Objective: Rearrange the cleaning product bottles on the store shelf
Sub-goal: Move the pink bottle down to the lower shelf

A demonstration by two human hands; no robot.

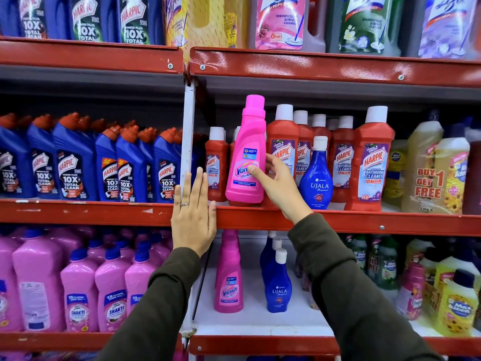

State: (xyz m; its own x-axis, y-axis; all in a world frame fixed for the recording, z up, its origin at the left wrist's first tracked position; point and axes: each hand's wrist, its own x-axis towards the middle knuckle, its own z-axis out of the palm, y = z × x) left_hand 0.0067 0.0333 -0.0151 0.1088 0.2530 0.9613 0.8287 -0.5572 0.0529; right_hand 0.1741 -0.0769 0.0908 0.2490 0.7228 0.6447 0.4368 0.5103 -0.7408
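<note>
A pink Vanish bottle (pixel 246 155) stands upright at the front of the middle shelf (pixel 338 220), among red Harpic bathroom cleaner bottles (pixel 371 162). My right hand (pixel 276 183) wraps its right side, thumb on the label. A blue Ujala bottle (pixel 317 175) stands just right of that hand. My left hand (pixel 194 212) lies flat and open against the shelf's red front edge and the white upright post (pixel 188 136), holding nothing. On the shelf below stand another pink Vanish bottle (pixel 229 277) and blue Ujala bottles (pixel 277 282).
Blue Harpic toilet cleaners (pixel 75 162) fill the middle shelf's left bay. Pink Shakti bottles (pixel 78 290) sit lower left, yellow floor cleaners (pixel 426 168) at right, large Lizol jugs (pixel 281 22) on the top shelf. White shelf floor shows around the lower Vanish and Ujala bottles.
</note>
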